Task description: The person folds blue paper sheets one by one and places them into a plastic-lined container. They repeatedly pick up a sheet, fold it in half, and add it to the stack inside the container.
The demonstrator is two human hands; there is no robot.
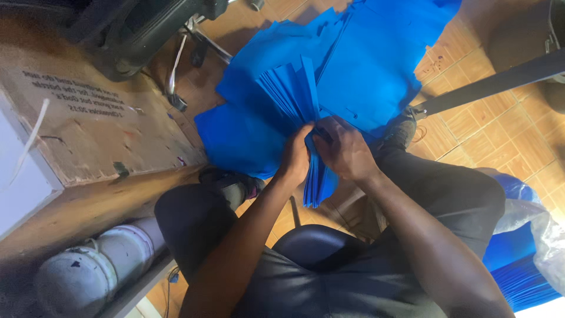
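Observation:
A fanned stack of narrow blue fabric strips [297,97] is held upright over my lap, its lower end [321,182] hanging below my hands. My left hand [294,158] grips the stack from the left side. My right hand [344,147] closes on the same stack from the right, fingers curled over its middle. Behind the stack, large blue fabric sheets [365,59] lie spread on the tiled floor.
A wooden board [88,123] with printed text lies on the left, above white pipes [100,265]. A black chair base [194,41] stands at the top. A dark metal bar [488,85] crosses the right. A clear bag with blue strips [524,259] sits lower right.

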